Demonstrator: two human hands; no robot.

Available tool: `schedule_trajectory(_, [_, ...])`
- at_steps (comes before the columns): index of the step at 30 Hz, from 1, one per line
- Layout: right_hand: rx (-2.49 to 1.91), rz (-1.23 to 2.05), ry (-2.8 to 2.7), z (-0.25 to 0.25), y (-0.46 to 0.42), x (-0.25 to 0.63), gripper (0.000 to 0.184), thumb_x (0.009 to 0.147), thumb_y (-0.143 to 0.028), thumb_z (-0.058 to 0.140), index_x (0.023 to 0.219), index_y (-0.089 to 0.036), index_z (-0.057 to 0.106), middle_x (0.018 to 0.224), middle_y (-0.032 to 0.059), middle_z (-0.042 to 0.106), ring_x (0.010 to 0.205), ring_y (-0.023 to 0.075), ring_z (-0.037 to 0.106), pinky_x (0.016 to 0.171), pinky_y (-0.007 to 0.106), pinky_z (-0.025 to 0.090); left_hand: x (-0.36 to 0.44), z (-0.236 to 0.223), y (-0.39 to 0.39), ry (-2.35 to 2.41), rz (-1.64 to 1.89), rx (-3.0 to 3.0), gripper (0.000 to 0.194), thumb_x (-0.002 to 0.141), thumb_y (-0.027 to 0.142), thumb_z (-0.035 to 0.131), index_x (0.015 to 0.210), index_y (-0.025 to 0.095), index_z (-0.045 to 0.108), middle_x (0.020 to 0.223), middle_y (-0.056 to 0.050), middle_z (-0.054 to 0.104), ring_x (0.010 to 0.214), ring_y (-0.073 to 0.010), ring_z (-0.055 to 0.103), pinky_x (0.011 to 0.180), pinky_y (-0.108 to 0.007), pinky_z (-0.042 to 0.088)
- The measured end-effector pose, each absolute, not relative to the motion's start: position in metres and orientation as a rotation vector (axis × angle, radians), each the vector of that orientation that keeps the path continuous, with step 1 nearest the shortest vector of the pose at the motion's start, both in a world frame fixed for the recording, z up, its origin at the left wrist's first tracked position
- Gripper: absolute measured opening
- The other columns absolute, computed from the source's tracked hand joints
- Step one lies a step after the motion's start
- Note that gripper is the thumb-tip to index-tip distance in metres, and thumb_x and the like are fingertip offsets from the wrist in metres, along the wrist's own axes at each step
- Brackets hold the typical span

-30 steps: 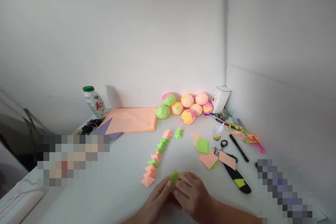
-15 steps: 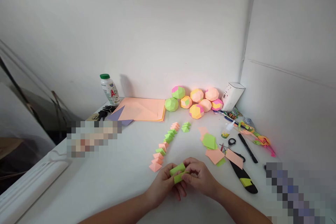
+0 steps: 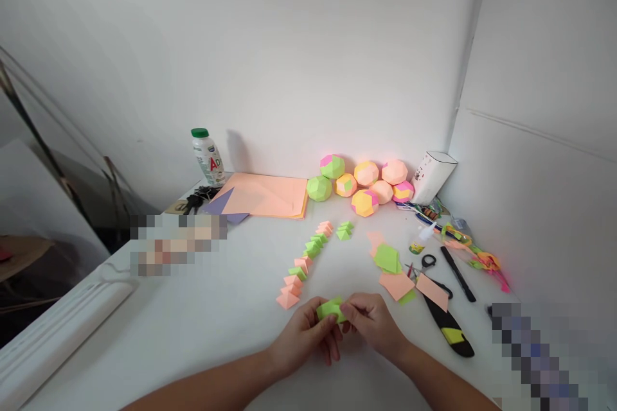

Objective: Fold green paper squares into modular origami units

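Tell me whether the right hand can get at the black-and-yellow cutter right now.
Probably yes: the right hand is busy with green paper, but the cutter lies to its right, near end uncovered, with nothing between.

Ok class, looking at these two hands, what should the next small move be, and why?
Probably press a crease into the small lime-green paper piece with the right hand while the left hand steadies it: both pinch it, and the row of peach and lime-green folded paper pieces beyond shows peaked folds.
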State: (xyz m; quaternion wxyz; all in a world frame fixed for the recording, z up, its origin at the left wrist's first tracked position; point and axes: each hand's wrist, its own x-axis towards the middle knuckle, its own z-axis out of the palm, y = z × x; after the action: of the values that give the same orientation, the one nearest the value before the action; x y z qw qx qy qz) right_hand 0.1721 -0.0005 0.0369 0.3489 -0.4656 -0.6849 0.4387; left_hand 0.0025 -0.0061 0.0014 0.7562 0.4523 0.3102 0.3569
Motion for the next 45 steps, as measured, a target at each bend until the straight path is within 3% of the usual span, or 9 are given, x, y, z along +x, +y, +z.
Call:
schedule_trajectory(4, [-1.258, 1.179, -1.746, 0.038, -0.002, 0.172, 0.051, 0.089, -0.047, 0.043, 0.052, -0.015, 0.053, 0.050, 0.0011, 0.055, 0.046, 0.0103, 0.048, 0.048, 0.022, 0.037, 0.003, 0.000, -0.005, 0.646, 0.753, 0.984, 0.034, 0.081, 0.048, 0.058, 0.081, 0.017, 0.044, 0.064, 0.001, 0.063, 0.043, -0.0128, 0.063, 0.037, -0.020, 0.044])
schedule_trajectory(10, [-1.245, 1.234, -1.695, 0.034, -0.002, 0.173, 0.045, 0.084, -0.047, 0.052, 0.054, -0.015, 0.053, 0.051, 0.0005, 0.056, 0.048, 0.0105, 0.050, 0.048, 0.021, 0.039, 0.002, 0.006, -0.005, 0.637, 0.728, 0.983, 0.034, 0.080, 0.046, 0.060, 0.083, 0.016, 0.046, 0.063, 0.001, 0.063, 0.041, -0.0112, 0.061, 0.038, -0.020, 0.044])
schedule_trajectory(16, [-1.276, 1.347, -1.511, 0.033, 0.003, 0.174, 0.041, 0.085, -0.050, 0.048, 0.064, -0.016, 0.054, 0.051, -0.0008, 0.055, 0.047, 0.0105, 0.049, 0.046, 0.021, 0.040, 0.001, 0.005, -0.004, 0.633, 0.748, 0.943, 0.032, 0.080, 0.045, 0.060, 0.081, 0.017, 0.045, 0.061, 0.001, 0.064, 0.040, -0.0127, 0.061, 0.037, -0.020, 0.043])
schedule_trajectory(28, [-1.263, 1.210, -1.666, 0.043, 0.005, 0.183, 0.005, 0.075, -0.017, 0.052, 0.071, -0.016, 0.055, 0.063, -0.0006, 0.056, 0.058, 0.0114, 0.053, 0.048, 0.020, 0.041, 0.000, 0.010, -0.005, 0.680, 0.760, 0.910, 0.032, 0.080, 0.045, 0.060, 0.089, 0.018, 0.045, 0.058, 0.001, 0.064, 0.038, -0.0131, 0.060, 0.035, -0.020, 0.043])
schedule_trajectory(35, [-1.245, 1.048, -1.748, 0.046, 0.005, 0.180, 0.011, 0.070, -0.013, 0.051, 0.061, -0.017, 0.052, 0.064, -0.0008, 0.054, 0.057, 0.0113, 0.050, 0.051, 0.022, 0.040, 0.000, 0.005, -0.005, 0.679, 0.751, 0.921, 0.033, 0.080, 0.045, 0.060, 0.092, 0.018, 0.044, 0.057, 0.002, 0.064, 0.038, -0.0128, 0.060, 0.035, -0.019, 0.042])
schedule_trajectory(39, [-1.266, 1.040, -1.666, 0.048, 0.006, 0.182, 0.015, 0.077, -0.019, 0.049, 0.062, -0.017, 0.051, 0.061, -0.0007, 0.052, 0.055, 0.0115, 0.051, 0.051, 0.022, 0.042, 0.000, 0.005, -0.005, 0.678, 0.747, 0.914, 0.034, 0.080, 0.045, 0.061, 0.092, 0.018, 0.044, 0.057, 0.002, 0.064, 0.037, -0.0123, 0.059, 0.035, -0.019, 0.042])
schedule_trajectory(41, [-1.319, 0.976, -1.624, 0.046, 0.009, 0.185, 0.016, 0.080, -0.023, 0.048, 0.067, -0.017, 0.053, 0.065, 0.0006, 0.054, 0.056, 0.0121, 0.053, 0.050, 0.022, 0.043, 0.000, 0.006, -0.005, 0.673, 0.746, 0.908, 0.034, 0.079, 0.046, 0.061, 0.091, 0.018, 0.044, 0.057, 0.002, 0.064, 0.037, -0.0123, 0.059, 0.035, -0.019, 0.042])
schedule_trajectory(43, [-1.376, 0.850, -1.615, 0.042, 0.011, 0.187, 0.009, 0.078, -0.024, 0.051, 0.080, -0.017, 0.057, 0.082, 0.0044, 0.057, 0.065, 0.0138, 0.056, 0.051, 0.022, 0.045, 0.001, 0.008, -0.005, 0.668, 0.746, 0.906, 0.035, 0.079, 0.046, 0.061, 0.090, 0.018, 0.043, 0.057, 0.002, 0.064, 0.037, -0.0124, 0.059, 0.035, -0.019, 0.042])
schedule_trajectory(45, [-1.392, 0.865, -1.617, 0.038, 0.012, 0.188, 0.018, 0.078, -0.025, 0.053, 0.095, -0.018, 0.056, 0.094, 0.0063, 0.057, 0.073, 0.0150, 0.057, 0.052, 0.022, 0.047, 0.000, 0.009, -0.005, 0.659, 0.753, 0.908, 0.034, 0.079, 0.046, 0.061, 0.090, 0.018, 0.043, 0.058, 0.002, 0.064, 0.038, -0.0123, 0.060, 0.035, -0.019, 0.042])
